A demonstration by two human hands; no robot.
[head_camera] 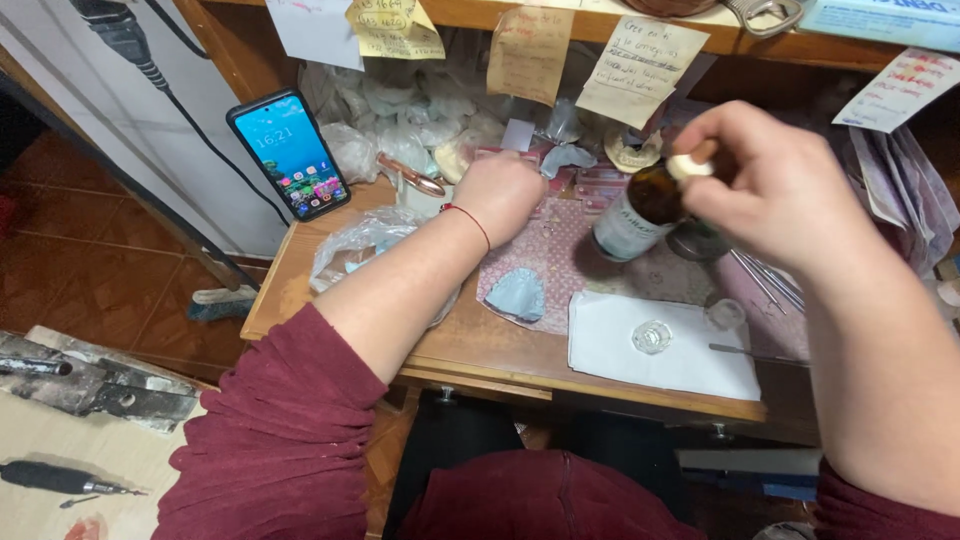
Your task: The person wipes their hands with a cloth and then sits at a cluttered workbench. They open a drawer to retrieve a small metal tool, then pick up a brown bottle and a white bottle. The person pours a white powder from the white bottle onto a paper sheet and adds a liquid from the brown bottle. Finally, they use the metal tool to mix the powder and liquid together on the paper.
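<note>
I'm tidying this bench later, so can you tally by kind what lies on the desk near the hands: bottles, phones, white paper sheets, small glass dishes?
Brown bottle, held by the right hand: 1
Phone, propped at the back left: 1
White paper sheet: 1
Small glass dish on that sheet: 1
Total: 4
The left hand rests closed on the desk.

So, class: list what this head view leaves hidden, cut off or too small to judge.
- Left hand: fist closed knuckles-up; anything inside is hidden.
- Brown bottle: its top is covered by the right hand.
- Small clear dish on the white sheet: too small to tell its contents.
- Metal rods: partly behind the right forearm.
</note>
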